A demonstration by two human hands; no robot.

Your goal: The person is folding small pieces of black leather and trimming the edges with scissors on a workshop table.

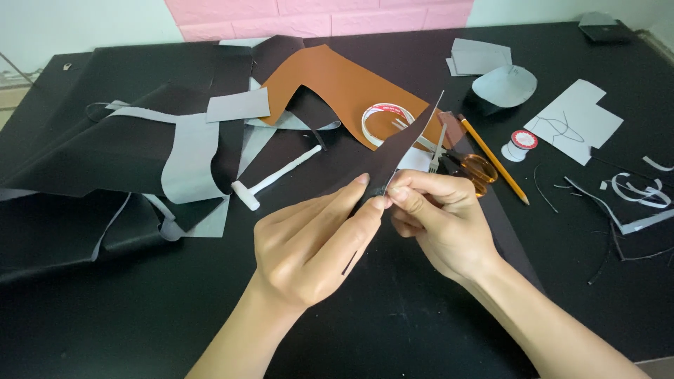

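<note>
1. Where the fingers meet, the lower end of the dark leather strip (pixel 393 158) is hidden, so its full outline is hard to make out.
2. Left hand (pixel 312 242) pinches the strip between thumb and forefinger.
3. Right hand (pixel 439 217) pinches it from the other side, fingertips touching.
4. Strip rises above the fingertips, tilted toward the scissors (pixel 467 167).

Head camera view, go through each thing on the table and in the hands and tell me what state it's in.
Left hand: pinching the dark strip.
Right hand: pinching the same strip.
Dark strip: held up, edge-on.
Scissors: lying on the table, blades partly hidden.
Tape roll: lying flat.
Pencil: lying flat.
Thread spool: upright.
White hammer: lying on its side.
Brown sheet: cut, lying flat.
</note>
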